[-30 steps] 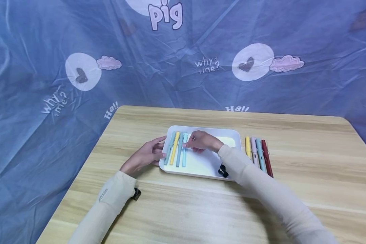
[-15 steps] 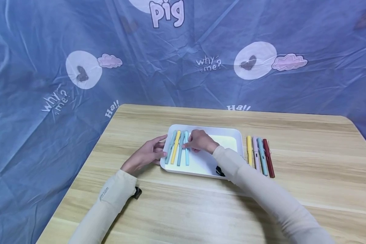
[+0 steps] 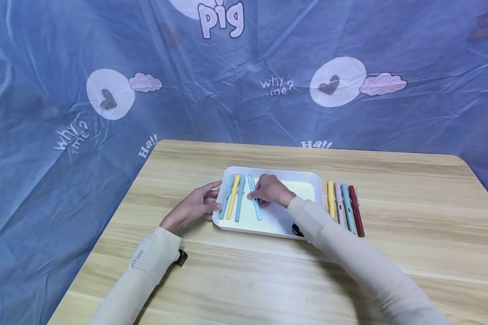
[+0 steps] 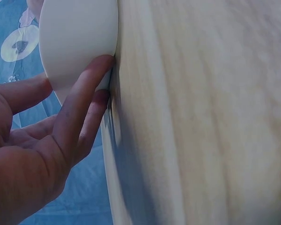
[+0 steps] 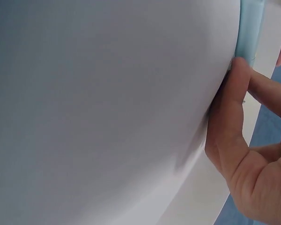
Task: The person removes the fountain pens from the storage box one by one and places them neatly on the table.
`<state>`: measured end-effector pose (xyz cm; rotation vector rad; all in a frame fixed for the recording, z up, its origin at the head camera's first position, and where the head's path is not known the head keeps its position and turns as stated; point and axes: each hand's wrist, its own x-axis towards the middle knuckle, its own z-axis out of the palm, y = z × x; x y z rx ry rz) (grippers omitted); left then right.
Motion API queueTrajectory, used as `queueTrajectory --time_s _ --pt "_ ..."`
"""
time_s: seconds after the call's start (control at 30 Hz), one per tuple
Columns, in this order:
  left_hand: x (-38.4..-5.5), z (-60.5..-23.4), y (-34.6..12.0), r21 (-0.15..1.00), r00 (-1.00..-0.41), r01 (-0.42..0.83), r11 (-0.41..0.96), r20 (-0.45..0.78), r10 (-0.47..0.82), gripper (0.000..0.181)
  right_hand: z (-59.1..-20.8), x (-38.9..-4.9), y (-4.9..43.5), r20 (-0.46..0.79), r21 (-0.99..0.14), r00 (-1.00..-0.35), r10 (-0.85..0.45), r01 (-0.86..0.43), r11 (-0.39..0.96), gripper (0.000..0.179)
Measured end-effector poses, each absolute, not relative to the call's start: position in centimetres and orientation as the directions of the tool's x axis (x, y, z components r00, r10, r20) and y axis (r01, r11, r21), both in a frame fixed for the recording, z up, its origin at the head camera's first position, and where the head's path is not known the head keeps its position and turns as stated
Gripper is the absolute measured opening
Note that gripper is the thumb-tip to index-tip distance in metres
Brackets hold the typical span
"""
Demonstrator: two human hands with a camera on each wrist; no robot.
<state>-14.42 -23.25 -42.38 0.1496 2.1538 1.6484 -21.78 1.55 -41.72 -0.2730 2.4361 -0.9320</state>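
Observation:
In the head view, a white tray (image 3: pixel 284 229) lies on the wooden table. My left hand (image 3: pixel 193 207) holds its left end; in the left wrist view the thumb is at the rim and the fingers lie against the outer wall. My right hand (image 3: pixel 270 189) pinches a light blue pen (image 3: pixel 258 212) inside the tray, tilted slightly. The right wrist view shows that pen (image 5: pixel 249 33) at the fingertips. Left of it lie a teal pen (image 3: pixel 226 198), a yellow pen (image 3: pixel 233 198) and a blue-grey pen (image 3: pixel 239 201), side by side.
Right of the tray lie a yellow pen (image 3: pixel 330 198), a lilac pen (image 3: pixel 340 203), a teal pen (image 3: pixel 347 207) and a dark red pen (image 3: pixel 356 212), partly behind the right sleeve. A blue printed cloth (image 3: pixel 227 108) hangs behind the table (image 3: pixel 236 280).
The light blue pen has moved right with my right hand, away from the blue-grey pen, and its near end has swung right. My left hand stays at the tray's left end.

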Motion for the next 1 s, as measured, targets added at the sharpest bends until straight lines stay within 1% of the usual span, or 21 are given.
queueTrajectory --time_s 0.57,1.0 --pt "-14.4 -42.3 -23.1 0.937 -0.906 -0.176 0.3 -0.274 0.322 0.075 -41.6 -21.4 2.2 -0.362 -0.671 -0.849 -0.385 -0.049 0.74 0.024" --pt "-14.4 -42.4 -23.1 0.939 -0.906 -0.174 0.296 -0.27 0.325 0.075 -41.1 -21.4 3.0 -0.38 -0.725 -0.828 -0.412 -0.01 0.689 0.025"
